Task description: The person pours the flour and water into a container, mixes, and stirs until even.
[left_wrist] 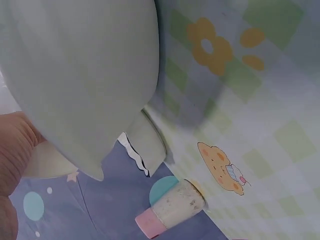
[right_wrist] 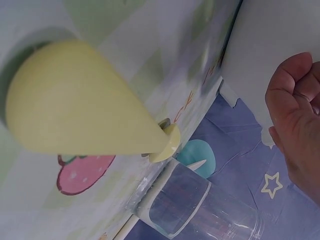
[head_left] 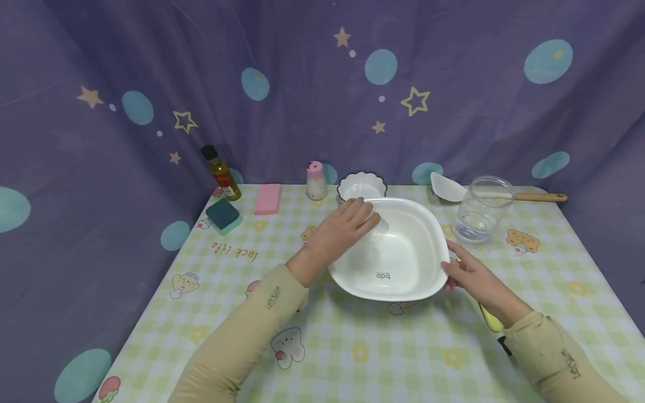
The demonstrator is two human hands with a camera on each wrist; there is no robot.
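Observation:
A white plastic basin [head_left: 398,280] is in the middle of the table, its inside facing me. My left hand [head_left: 345,229] reaches over its upper left rim, fingers loosely extended inside; a shiny patch shows by the fingertips, too unclear to name. In the left wrist view, the left hand [left_wrist: 15,155] is behind the basin's outer wall [left_wrist: 85,75]. At the basin's right rim, my right hand [head_left: 473,277] grips the edge, thumb on top. Bent fingers of the right hand [right_wrist: 300,115] show in the right wrist view. Below that hand lies a yellow-handled tool [right_wrist: 75,105], its far end hidden.
Behind the basin stand a scalloped bowl [head_left: 361,187] and a pink-topped shaker [head_left: 316,182]. Farther left are a pink sponge [head_left: 268,199], a green sponge [head_left: 224,215] and an oil bottle [head_left: 224,178]. A clear jar [head_left: 478,218] stands before a wooden-handled spatula [head_left: 541,197] at right.

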